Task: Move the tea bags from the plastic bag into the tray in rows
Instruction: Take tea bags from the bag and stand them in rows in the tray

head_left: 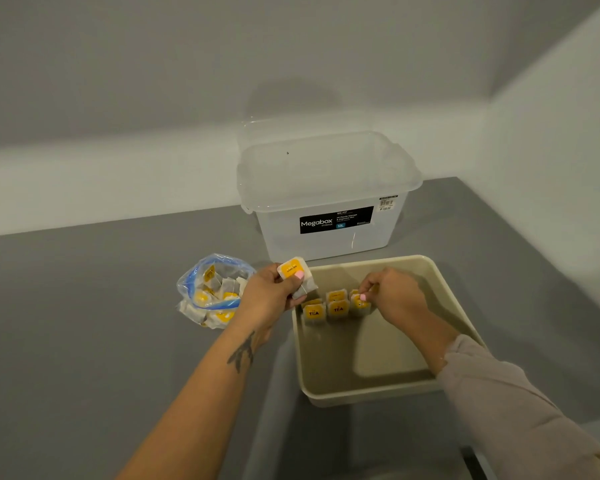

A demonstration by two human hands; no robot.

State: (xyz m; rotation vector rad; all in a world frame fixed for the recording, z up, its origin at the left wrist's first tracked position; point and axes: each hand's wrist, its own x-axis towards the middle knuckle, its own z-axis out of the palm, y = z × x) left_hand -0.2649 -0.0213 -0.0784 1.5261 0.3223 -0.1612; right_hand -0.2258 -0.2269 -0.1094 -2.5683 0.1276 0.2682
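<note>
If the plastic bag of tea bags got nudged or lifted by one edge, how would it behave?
The plastic bag would probably sag and deform; its film looks thin and crumpled. It likely slides easily, seeming light with small tea bags inside. Its mouth gapes open, so lifting by one edge might spill some.

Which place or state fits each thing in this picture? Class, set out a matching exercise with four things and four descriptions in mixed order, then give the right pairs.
Things
1. clear plastic zip bag
2. beige plastic tray
3. translucent Megabox storage box
4. left hand

Descriptions
A. stands behind the tray, by the wall
B. holds one yellow-labelled tea bag above the tray's left edge
C. lies on the grey table, left of the tray, with tea bags inside
D. has a few tea bags standing in rows at its far end

Pairs: 1-C, 2-D, 3-A, 4-B
</note>
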